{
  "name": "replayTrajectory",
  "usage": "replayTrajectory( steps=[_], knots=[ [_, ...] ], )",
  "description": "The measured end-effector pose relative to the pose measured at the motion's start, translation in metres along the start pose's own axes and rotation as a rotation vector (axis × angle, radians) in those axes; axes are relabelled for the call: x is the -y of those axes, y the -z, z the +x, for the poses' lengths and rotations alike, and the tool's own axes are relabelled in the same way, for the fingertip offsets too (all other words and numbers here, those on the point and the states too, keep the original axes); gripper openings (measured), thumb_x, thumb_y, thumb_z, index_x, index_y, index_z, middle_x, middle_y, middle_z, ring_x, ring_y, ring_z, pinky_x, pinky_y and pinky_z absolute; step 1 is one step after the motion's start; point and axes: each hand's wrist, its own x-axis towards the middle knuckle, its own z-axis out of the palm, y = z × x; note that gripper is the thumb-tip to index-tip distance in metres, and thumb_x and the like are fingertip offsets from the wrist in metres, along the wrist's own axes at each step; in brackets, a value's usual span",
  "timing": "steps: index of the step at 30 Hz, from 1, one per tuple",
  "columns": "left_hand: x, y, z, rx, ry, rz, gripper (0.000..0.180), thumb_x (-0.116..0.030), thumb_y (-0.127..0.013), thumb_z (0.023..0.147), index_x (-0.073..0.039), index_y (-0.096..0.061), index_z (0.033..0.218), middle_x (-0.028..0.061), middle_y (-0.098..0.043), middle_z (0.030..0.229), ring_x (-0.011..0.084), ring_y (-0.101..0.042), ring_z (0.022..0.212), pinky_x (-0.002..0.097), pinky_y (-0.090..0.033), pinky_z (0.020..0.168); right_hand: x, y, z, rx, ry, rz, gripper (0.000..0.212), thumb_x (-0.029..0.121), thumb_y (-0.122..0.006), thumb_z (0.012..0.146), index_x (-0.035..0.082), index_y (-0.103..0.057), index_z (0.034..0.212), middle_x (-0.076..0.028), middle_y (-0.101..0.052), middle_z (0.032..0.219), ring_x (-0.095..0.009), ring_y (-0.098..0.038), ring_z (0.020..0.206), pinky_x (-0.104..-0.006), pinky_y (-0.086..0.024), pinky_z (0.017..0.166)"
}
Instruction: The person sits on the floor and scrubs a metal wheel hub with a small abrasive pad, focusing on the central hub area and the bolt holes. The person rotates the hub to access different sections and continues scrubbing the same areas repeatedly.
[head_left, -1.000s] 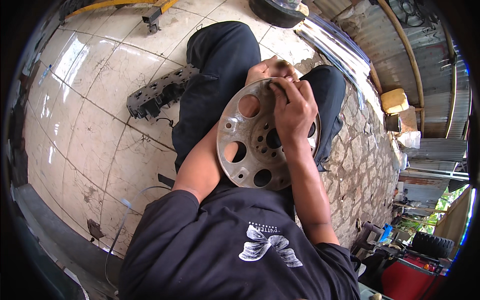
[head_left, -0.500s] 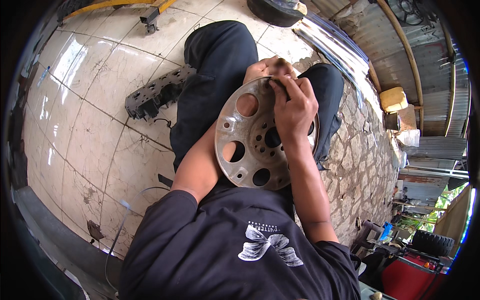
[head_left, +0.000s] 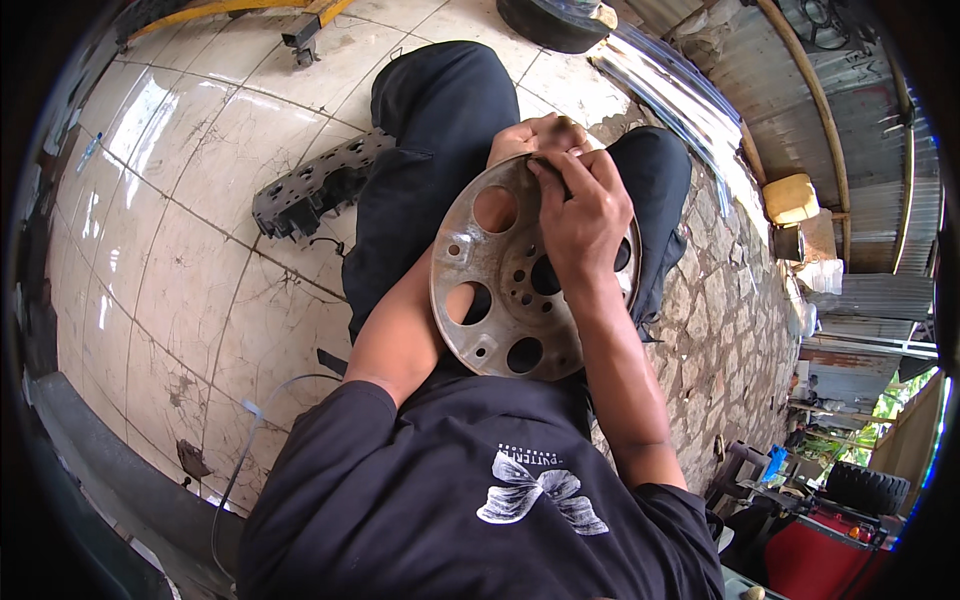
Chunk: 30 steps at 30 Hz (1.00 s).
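A round metal flexplate [head_left: 462, 325], grey-brown and worn, rests in my lap, tilted. It has large round holes near its rim and small bolt holes about its centre. Behind the plate passes my left forearm, and my left hand [head_left: 512, 142] comes up at the far rim, gripping it there. My right hand [head_left: 588, 205] lies over the plate's far right part. Its fingers are bent and pinched against the face by the far rim. Something small and dark shows under those fingertips, too hidden to name.
Left of my knee lies a dark metal cylinder head [head_left: 310, 190] on the tiled floor [head_left: 180, 250]. Stone paving [head_left: 710, 340] runs along the right. A yellow metal frame [head_left: 300, 40] stands far left, a black round tub [head_left: 555, 25] at the far middle, a red machine [head_left: 815, 555] lower right.
The fingers of my right hand have slid slightly left along the flexplate's far rim. My left hand keeps its grip, and the plate has hardly moved.
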Motion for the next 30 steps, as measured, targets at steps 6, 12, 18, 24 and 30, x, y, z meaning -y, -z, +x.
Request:
replayTrajectory(
  steps=[6,12,18,24,30],
  knots=[
    [0.007,-0.012,-0.008,-0.096,-0.081,0.097,0.024,-0.019,-0.039,0.118,-0.006,-0.049,0.1,0.0096,-0.052,0.095,0.0238,-0.055,0.088,0.0377,-0.052,0.086,-0.008,0.01,0.004,0.118,0.035,0.068,0.02,0.011,-0.089,0.083,0.012,-0.086,0.103,-0.008,-0.069,0.089,-0.029,-0.072,0.081,-0.0428,-0.06,0.073],
    [0.002,0.007,0.003,0.071,-0.007,0.124,0.044,-0.036,-0.037,0.119,-0.005,-0.046,0.089,0.0138,-0.057,0.091,0.032,-0.06,0.098,0.0426,-0.052,0.098,0.017,-0.001,-0.009,0.066,0.102,0.123,0.023,0.008,-0.09,0.082,0.013,-0.087,0.105,-0.01,-0.066,0.084,-0.027,-0.066,0.069,-0.0417,-0.056,0.066],
    [0.002,0.007,-0.004,0.144,-0.006,0.104,0.036,-0.033,-0.035,0.117,-0.01,-0.04,0.09,0.0093,-0.05,0.096,0.0272,-0.052,0.104,0.0454,-0.045,0.108,-0.012,0.009,-0.002,0.04,-0.117,0.013,0.023,0.007,-0.09,0.084,0.012,-0.087,0.107,-0.01,-0.069,0.084,-0.027,-0.07,0.071,-0.0402,-0.058,0.067],
    [-0.004,0.017,0.0,0.214,-0.027,-0.047,0.035,-0.027,-0.036,0.118,-0.007,-0.046,0.09,0.0117,-0.055,0.092,0.0315,-0.058,0.098,0.0462,-0.047,0.108,0.029,-0.005,-0.018,0.136,0.054,0.14,0.019,0.01,-0.088,0.082,0.012,-0.085,0.101,-0.009,-0.066,0.087,-0.031,-0.07,0.081,-0.044,-0.058,0.072],
    [0.006,-0.013,-0.011,0.005,-0.095,-0.025,0.027,-0.025,-0.053,0.113,-0.001,-0.065,0.117,0.0138,-0.067,0.102,0.0325,-0.063,0.11,0.0514,-0.049,0.115,0.009,0.048,-0.036,0.141,-0.3,0.267,0.022,0.007,-0.091,0.086,0.008,-0.085,0.107,-0.007,-0.074,0.089,-0.019,-0.071,0.078,-0.0346,-0.055,0.07]
  ],
)
